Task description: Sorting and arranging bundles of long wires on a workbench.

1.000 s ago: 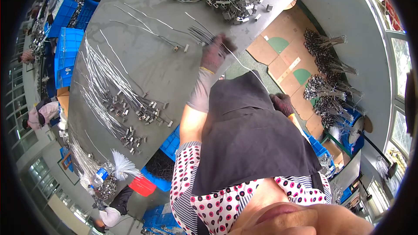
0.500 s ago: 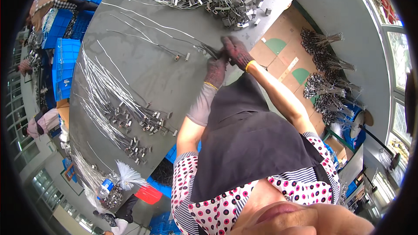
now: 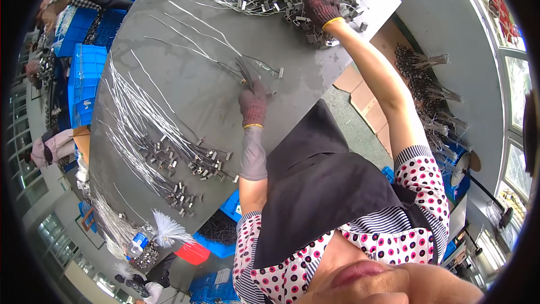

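Note:
My left hand [image 3: 254, 102], in a dark maroon knitted glove, rests low over the grey table. Its fingers are closed around the dark ends of a few thin wires [image 3: 197, 49], whose pale lengths trail up and left. Close by lies a small metal clip [image 3: 280, 72] on a wire end. My right hand [image 3: 322, 5], in a matching glove, is stretched out onto a heap of wires with metal clips [image 3: 264, 1] at the far edge. The fingers curl down into the clips; what they grip is hidden.
Two more bundles of clipped wires [image 3: 140, 118] lie on the left of the table [image 3: 219, 118]. Blue crates [image 3: 87, 84] stand beyond its left edge. Dark wire bundles [image 3: 419, 62] are at the right wall. A plastic bottle [image 3: 137, 244] stands lower left.
My hands were together near the table's right edge. The right has moved away to the far heap; the left has shifted left and toward me with the wire ends.

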The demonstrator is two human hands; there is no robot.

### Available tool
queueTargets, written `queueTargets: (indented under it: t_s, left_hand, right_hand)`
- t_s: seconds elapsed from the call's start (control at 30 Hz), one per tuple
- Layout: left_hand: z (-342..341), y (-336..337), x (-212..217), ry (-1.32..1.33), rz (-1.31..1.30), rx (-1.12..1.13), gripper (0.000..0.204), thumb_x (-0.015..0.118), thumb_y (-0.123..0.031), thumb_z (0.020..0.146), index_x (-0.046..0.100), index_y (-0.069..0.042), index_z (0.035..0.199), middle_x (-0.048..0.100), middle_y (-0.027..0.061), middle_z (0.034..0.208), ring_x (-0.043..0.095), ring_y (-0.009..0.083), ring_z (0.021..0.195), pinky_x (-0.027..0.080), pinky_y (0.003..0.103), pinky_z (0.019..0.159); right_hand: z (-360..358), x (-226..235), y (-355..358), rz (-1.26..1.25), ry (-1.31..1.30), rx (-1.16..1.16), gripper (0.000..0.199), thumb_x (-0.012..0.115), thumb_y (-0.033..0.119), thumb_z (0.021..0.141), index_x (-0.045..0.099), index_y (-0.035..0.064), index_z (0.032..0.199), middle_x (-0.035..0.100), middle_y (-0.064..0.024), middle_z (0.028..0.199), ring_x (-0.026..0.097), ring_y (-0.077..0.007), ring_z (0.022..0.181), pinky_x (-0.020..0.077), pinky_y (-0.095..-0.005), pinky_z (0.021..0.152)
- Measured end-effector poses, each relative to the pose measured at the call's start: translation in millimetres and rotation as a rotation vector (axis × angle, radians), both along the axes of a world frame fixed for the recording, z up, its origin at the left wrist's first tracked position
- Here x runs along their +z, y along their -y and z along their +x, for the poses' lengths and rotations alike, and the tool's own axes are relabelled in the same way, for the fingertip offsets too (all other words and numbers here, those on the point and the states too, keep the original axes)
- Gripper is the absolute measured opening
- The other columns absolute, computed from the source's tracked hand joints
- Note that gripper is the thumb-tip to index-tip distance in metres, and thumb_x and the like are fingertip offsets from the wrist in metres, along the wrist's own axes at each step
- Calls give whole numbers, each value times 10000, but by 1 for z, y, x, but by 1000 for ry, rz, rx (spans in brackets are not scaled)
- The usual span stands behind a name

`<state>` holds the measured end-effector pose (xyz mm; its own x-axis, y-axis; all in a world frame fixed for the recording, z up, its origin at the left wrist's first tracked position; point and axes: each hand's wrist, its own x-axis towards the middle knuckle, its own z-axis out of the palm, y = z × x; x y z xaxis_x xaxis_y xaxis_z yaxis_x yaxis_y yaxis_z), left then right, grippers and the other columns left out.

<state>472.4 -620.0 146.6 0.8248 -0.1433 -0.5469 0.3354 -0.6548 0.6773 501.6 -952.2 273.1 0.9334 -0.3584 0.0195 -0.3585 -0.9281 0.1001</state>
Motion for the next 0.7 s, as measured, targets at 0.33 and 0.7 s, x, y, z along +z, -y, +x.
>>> queueTargets:
  t_s: [0.33,0.7]
  left_hand:
    - [-26,69,72,-402,-842,151,350,676,-277,935,630,11,1129,673,114,864,658,184,635,563,306,535]
    - [-73,136,1,-924,-1150,171,241,589,-97,975,594,15,1189,661,175,1085,665,329,979,558,520,943]
  right_hand:
    - [-103,34,-48,455,118,46,185,605,150,895,654,40,1035,658,-156,1091,653,-335,916,539,-409,732]
    - [-409,-25,-113,1693,62,-825,280,698,310,853,659,44,778,563,-15,613,503,-95,524,382,-254,457]
